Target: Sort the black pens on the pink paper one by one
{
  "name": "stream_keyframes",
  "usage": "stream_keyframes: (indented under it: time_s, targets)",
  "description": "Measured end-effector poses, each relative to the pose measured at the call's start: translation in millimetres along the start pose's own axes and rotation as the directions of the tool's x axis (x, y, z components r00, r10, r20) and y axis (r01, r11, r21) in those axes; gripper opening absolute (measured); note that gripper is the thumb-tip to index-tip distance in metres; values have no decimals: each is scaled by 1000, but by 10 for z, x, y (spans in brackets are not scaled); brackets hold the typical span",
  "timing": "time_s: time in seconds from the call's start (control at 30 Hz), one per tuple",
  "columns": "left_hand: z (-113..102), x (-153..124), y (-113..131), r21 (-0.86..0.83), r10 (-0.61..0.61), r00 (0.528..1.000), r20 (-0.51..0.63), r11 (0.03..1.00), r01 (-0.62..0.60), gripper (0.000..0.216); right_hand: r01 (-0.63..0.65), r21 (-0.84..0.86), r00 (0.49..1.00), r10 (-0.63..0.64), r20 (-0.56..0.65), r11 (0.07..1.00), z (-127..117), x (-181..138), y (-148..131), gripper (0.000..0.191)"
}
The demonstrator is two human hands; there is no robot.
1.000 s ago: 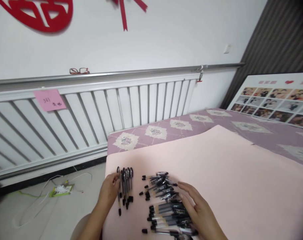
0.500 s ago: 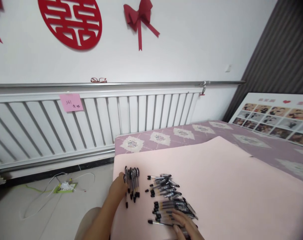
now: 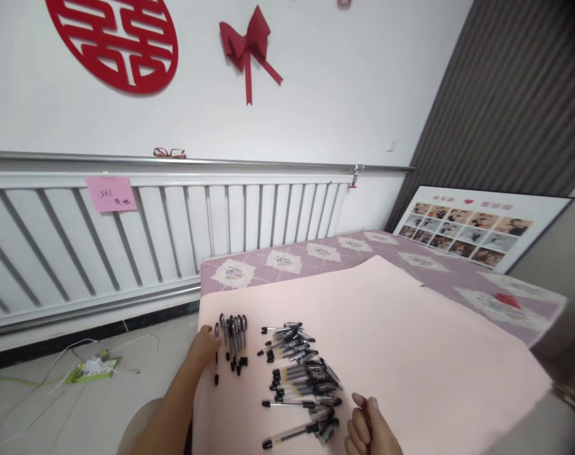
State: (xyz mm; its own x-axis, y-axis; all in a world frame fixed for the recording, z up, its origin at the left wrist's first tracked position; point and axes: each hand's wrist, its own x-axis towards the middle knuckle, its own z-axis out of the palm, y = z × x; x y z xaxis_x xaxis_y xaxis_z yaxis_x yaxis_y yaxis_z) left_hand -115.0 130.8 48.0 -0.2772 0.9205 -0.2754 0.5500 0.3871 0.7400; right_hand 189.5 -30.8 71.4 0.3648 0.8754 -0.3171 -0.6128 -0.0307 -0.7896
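Note:
My left hand [image 3: 206, 345] is at the left edge of the pink sheet, its fingers closed on the upper part of a black-capped pen [image 3: 217, 363] that points toward me. Just right of it lies a bunch of similar pens [image 3: 235, 341], side by side. A larger spread of pens [image 3: 297, 376] lies crosswise in the middle, several overlapping. One pen [image 3: 290, 436] rests nearest to me, apart from most of the others. My right hand [image 3: 370, 430] is curled to the right of this spread, with no pen visible in it; its palm is partly hidden.
The pink sheet [image 3: 387, 341] covers much of a purple patterned bed surface [image 3: 325, 251]. Behind stands a white radiator [image 3: 240, 215] with glasses [image 3: 169, 153] on its pipe. A photo board [image 3: 462, 221] leans at the right. A power strip [image 3: 92, 368] with cables lies on the floor.
My right hand has come off the lower pens and moved right, curling up. My left hand has drawn one pen slightly left, away from the bunch. The view has turned right.

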Motion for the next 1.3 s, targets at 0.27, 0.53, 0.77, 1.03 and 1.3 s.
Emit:
stream_keyframes:
  time_s: [0.27, 0.53, 0.77, 1.03, 1.3]
  targets:
    - [114, -771, 30, -511, 145, 967, 209, 859, -18, 31, 54, -244, 996, -36, 81, 968, 34, 16, 194, 31]
    - [711, -1634, 86, -763, 327, 836, 440, 627, 157, 26, 117, -418, 937, 39, 348, 901, 371, -284, 321, 36]
    - [746, -1773, 77, -634, 428, 762, 487, 773, -29, 17, 159, -434, 927, 17, 374, 887, 369, -339, 323, 35]
    - [615, -1773, 84, -795, 268, 922, 278, 603, 64, 33, 47, -241, 989, -11, 148, 970, 264, -315, 260, 36]
    - [705, -1944, 236, -906, 242, 892, 382, 288, 310, 36, 70, -351, 950, 45, 309, 934, 260, -327, 407, 35]
